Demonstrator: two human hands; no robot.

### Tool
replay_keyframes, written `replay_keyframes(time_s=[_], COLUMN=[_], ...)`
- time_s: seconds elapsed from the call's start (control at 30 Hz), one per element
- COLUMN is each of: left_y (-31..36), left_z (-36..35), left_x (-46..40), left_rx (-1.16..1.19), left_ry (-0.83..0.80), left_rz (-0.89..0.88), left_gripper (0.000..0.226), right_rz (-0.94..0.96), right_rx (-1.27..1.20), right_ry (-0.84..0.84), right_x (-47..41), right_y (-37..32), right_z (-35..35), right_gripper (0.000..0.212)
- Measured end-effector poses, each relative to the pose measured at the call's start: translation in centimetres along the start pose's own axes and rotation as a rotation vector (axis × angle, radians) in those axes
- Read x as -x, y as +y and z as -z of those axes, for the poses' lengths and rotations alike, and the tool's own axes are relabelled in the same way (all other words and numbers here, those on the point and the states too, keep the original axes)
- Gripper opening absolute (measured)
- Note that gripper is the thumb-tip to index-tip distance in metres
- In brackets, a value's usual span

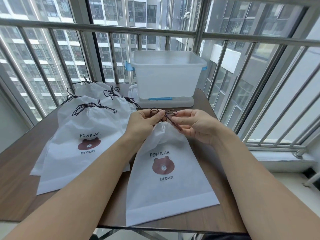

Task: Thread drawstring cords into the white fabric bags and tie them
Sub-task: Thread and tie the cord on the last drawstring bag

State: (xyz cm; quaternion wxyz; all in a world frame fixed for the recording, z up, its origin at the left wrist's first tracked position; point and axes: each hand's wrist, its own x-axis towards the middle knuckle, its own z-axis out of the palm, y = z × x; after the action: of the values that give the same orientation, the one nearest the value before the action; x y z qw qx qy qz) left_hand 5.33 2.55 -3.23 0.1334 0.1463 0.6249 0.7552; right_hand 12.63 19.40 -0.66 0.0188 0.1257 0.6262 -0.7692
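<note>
A white fabric bag with a brown bear print lies on the table in front of me, its neck gathered. A dark brown drawstring cord forms a bow above the neck. My left hand pinches the bow's left loop between thumb and fingers. My right hand pinches the right loop, and a cord end hangs down by its palm. To the left lies a pile of several white bags, each with a tied dark bow at the neck.
A translucent plastic storage box with blue latches stands on its lid at the back of the brown wooden table. Metal window bars surround the table at the back and right. The table's front edge runs just below the bag.
</note>
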Motion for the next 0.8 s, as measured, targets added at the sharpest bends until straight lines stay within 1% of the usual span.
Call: replay_keyframes(time_s=[0.17, 0.27, 0.33, 0.37, 0.43, 0.47, 0.53, 0.67, 0.8], left_y=[-0.1, -0.1, -0.1, -0.1, -0.1, -0.1, -0.1, 0.1, 0.1], left_z=[0.1, 0.0, 0.0, 0.0, -0.2, -0.3, -0.4, -0.2, -0.4], left_x=[0.0, 0.1, 0.1, 0.1, 0.3, 0.5, 0.6, 0.5, 0.5], left_rx=[-0.075, -0.091, -0.133, -0.164, -0.188, -0.177, -0.12, 0.103, 0.132], left_ry=[0.012, 0.021, 0.023, 0.011, -0.048, -0.077, -0.087, -0.017, 0.006], left_rz=[-0.055, -0.079, -0.129, -0.167, -0.217, -0.22, -0.19, -0.047, -0.037], left_gripper=[0.018, 0.014, 0.007, 0.005, 0.007, 0.008, 0.012, 0.015, 0.011], right_rz=[-0.045, -0.038, -0.024, -0.01, 0.014, 0.027, 0.074, 0.201, 0.265], right_rx=[0.128, 0.174, 0.095, 0.01, -0.19, -0.263, -0.3, -0.186, 0.078], right_ry=[-0.011, -0.005, -0.004, -0.004, 0.004, 0.013, 0.051, 0.1, 0.156], right_x=[0.2, 0.3, 0.3, 0.2, 0.0, -0.1, -0.3, -0.6, -0.9], right_y=[0.0, 0.0, -0.1, -0.2, -0.3, -0.3, 0.0, 0.7, 1.2], right_z=[-0.5, -0.6, -0.7, -0.7, -0.8, -0.8, -1.1, -2.1, -2.1], right_gripper=[0.016, 0.012, 0.013, 0.014, 0.014, 0.013, 0.009, 0.005, 0.009])
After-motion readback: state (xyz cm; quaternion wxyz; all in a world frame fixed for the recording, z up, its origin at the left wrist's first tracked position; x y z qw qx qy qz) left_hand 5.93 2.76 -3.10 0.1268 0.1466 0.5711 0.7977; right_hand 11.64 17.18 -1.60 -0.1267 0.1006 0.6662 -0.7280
